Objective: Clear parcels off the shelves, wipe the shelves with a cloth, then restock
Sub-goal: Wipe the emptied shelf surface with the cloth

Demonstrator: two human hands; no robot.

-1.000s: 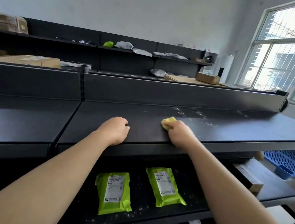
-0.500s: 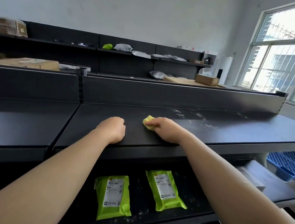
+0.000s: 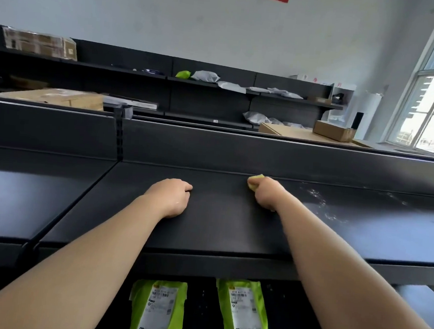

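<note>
Head view. The upper shelf is a black, flat surface that runs across the frame, with an upright back panel behind it.

The left hand rests on this shelf with its fingers curled under. It holds nothing.

The right hand lies further back on the same shelf, close to the back panel. Its fingers are curled round a yellow cloth, and the cloth is pressed against the shelf surface. Only the front part of the cloth shows beyond the fingers. The two hands are apart.

Whitish dust marks lie on the shelf to the right of the right hand.

Two green parcels lie flat, side by side, on the lower shelf, labels up.

Rear shelving against the wall carries grey bags and cardboard boxes.
</note>
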